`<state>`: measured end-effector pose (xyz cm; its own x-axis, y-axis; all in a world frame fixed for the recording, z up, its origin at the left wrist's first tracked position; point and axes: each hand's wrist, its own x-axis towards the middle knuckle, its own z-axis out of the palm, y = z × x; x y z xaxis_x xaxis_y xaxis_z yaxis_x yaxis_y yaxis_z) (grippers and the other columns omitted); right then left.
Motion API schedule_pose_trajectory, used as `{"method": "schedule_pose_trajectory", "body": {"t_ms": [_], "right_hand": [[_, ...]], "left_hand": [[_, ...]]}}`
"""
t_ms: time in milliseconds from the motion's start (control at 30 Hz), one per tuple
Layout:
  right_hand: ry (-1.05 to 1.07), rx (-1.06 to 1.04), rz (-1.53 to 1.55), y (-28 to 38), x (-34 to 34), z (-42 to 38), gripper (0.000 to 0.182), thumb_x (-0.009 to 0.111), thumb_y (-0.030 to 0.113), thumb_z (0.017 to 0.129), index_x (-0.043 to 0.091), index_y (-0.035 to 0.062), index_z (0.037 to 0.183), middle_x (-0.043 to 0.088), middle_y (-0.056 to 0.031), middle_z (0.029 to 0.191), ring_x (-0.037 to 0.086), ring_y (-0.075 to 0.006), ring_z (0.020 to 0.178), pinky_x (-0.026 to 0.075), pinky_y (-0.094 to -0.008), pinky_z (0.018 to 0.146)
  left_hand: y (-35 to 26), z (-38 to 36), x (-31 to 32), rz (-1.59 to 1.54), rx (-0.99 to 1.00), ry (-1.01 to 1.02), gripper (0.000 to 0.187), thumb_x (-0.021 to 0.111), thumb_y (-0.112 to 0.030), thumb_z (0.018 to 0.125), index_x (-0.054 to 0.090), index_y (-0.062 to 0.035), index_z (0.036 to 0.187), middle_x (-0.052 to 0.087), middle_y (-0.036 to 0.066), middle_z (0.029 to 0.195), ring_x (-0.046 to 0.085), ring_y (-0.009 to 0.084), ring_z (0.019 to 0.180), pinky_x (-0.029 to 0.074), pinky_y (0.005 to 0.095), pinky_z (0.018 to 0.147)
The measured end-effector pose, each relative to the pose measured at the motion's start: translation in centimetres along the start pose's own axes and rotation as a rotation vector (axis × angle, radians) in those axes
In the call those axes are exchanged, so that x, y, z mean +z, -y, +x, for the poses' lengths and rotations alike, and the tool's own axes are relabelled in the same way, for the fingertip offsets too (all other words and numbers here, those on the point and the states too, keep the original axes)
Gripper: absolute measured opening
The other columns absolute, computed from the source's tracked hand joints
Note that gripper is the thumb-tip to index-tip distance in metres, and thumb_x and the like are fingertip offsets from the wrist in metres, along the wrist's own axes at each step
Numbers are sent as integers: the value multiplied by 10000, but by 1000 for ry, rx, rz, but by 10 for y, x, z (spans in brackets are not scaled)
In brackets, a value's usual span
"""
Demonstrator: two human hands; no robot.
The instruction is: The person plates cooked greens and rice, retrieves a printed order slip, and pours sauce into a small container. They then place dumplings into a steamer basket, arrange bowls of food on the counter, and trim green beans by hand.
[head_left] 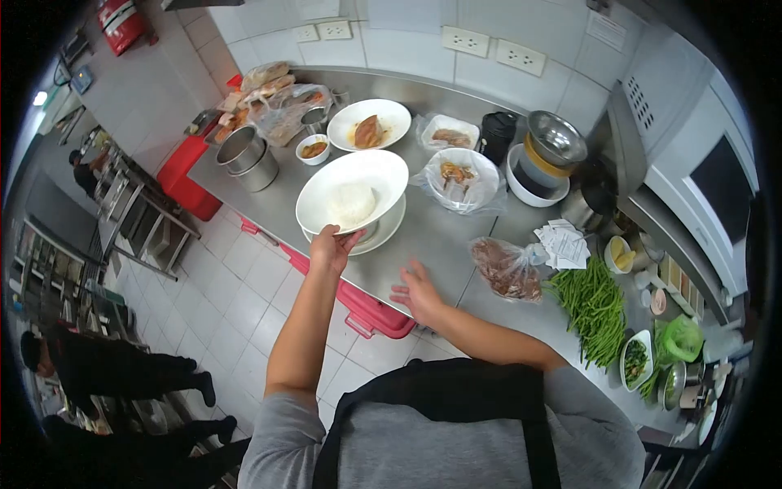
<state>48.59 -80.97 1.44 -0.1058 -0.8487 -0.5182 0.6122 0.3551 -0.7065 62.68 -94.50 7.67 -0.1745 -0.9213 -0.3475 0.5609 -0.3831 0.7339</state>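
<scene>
My left hand (pixel 332 247) grips the near rim of a white oval plate (pixel 379 173) with its fingers underneath. A mound of white rice (pixel 352 205) sits on that plate, which is tilted and overlaps a second white plate (pixel 394 226) on the steel counter. Nothing is in my right hand (pixel 419 292), held with fingers spread over the counter's front edge. Behind the rice plate stands another white plate (pixel 399 114) with a brown piece of food in sauce (pixel 368 132). Beside it is a small white bowl (pixel 313 150) of reddish-brown food.
Steel pots (pixel 254 163) stand at the counter's left end. Bagged containers (pixel 461 181), stacked bowls (pixel 550 155), a bag of brown food (pixel 507 269) and long green beans (pixel 588 310) lie to the right. A red cooler (pixel 375 310) is below; people in dark clothes (pixel 122 371) are at left.
</scene>
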Motion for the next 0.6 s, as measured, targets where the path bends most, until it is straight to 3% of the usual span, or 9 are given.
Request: {"method": "schedule_pose_trajectory", "body": {"t_ms": [267,367,433,467,500,600], "right_hand": [[8,44,62,3,-114,-97,364,516,305,898,411,140,1206,481,-90,1028,531,-252,893,476,-404,729],[-11,34,128,-2,-156,-126,339,515,324,898,425,145,1171,525,-88,969,560,-248,845,477,-412,718],[-32,35,149,-6,-177,-146,337,520,337,893,413,160,1159,517,-89,956,569,-241,782,484,-396,663],[-45,29,162,-7,-186,-156,336,523,343,890,407,168,1153,512,-90,950,573,-238,750,488,-388,636],[-63,29,192,-8,-193,-166,340,519,341,893,399,161,1156,524,-94,956,574,-247,794,484,-402,668],[-113,7,281,-11,-221,-200,375,519,339,893,343,162,1173,520,-105,974,576,-279,850,489,-434,716]], "left_hand": [[14,38,-7,16,-22,-62,412,371,-143,872,337,126,1181,523,305,1047,563,400,958,516,439,809],[14,41,-26,35,-88,49,526,440,-300,871,308,25,1262,477,303,1156,513,430,1029,470,489,852],[12,41,-28,-53,-173,73,536,477,-319,867,322,-9,1276,455,301,1202,479,417,1087,445,480,892],[8,18,-9,-27,-137,24,528,490,-309,863,317,-43,1285,455,294,1201,475,417,1087,446,494,890],[9,22,-9,-49,-151,-17,640,512,-414,837,281,-47,1308,409,249,1265,441,450,1108,399,516,942],[13,21,-9,-17,-204,-68,758,558,-491,795,231,-68,1333,397,210,1266,478,457,1049,480,502,820]]}}
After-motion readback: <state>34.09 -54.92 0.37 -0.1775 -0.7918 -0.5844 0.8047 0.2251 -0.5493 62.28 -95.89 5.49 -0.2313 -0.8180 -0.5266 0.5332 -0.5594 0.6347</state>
